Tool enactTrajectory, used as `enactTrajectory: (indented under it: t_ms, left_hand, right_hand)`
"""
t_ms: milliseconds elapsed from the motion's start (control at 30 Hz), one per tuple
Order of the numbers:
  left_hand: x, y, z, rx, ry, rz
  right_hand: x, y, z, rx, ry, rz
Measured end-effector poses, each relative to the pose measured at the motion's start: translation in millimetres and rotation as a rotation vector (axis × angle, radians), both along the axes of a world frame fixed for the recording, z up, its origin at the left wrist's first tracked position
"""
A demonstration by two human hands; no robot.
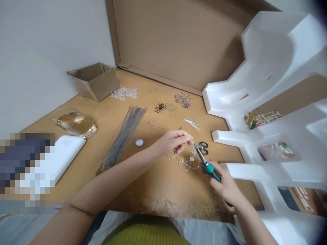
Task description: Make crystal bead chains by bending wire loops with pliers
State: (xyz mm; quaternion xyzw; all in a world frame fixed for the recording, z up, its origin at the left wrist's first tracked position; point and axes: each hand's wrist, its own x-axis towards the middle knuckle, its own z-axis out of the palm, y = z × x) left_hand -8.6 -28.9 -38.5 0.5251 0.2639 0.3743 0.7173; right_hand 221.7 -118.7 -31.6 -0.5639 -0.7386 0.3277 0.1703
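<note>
Left hand pinches beaded wire; right hand grips pliers. Scissors just beyond pliers; 1 grey wire bundle left of pliers.

The near tabletop leaves room; a white panel bars the right.

Four o'clock, left hand: fingertips covering end of beaded wire. Right beside, pliers, tips too fine to call, handles half buried in right hand. Scissors there too, blades impossible to pick out. Over between eight and nine, pixel blocks smothering dark object and part of white slab. Ten o'clock, carton hiding own floor. Six, bottom edge chopping green top. Three, right edge cropping white frame.
</note>
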Motion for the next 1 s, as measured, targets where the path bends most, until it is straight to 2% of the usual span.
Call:
enactTrajectory:
  t_ms: [200,467,533,600,700,733,800,867,1000]
  left_hand:
    - [-3.0,1.4,3.7,-0.051,-0.046,-0.034]
    - [-4.4,6.3,-4.1,-0.157,-0.173,-0.149]
    - [-5.0,7.4,-3.7,-0.103,-0.097,-0.15]
    - [-5.5,7.3,-1.0,0.001,0.059,-0.117]
    - [-4.8,3.9,6.3,0.121,0.291,-0.048]
    - [-4.1,2.0,8.9,0.126,0.327,-0.062]
    - [-2.6,-1.8,12.5,0.124,0.357,-0.107]
    - [-1.2,-4.3,12.8,0.127,0.355,-0.134]
    - [-0.5,-2.1,6.5,0.124,0.295,-0.181]
  right_hand:
    - [6.3,-1.8,-2.4,0.023,-0.013,-0.022]
    - [4.2,-3.4,-2.3,0.032,-0.003,-0.024]
    - [5.9,-2.2,-2.8,0.055,0.017,-0.08]
    - [6.2,0.6,-2.3,0.071,0.089,-0.201]
    - [-0.6,9.0,2.7,0.06,0.299,-0.381]
    - [-5.3,12.6,5.4,0.055,0.359,-0.408]
    - [-17.9,20.5,11.1,0.052,0.393,-0.405]
    - [-32.3,27.6,14.9,0.06,0.381,-0.333]
    - [-55.2,36.0,12.0,0.08,0.422,-0.271]
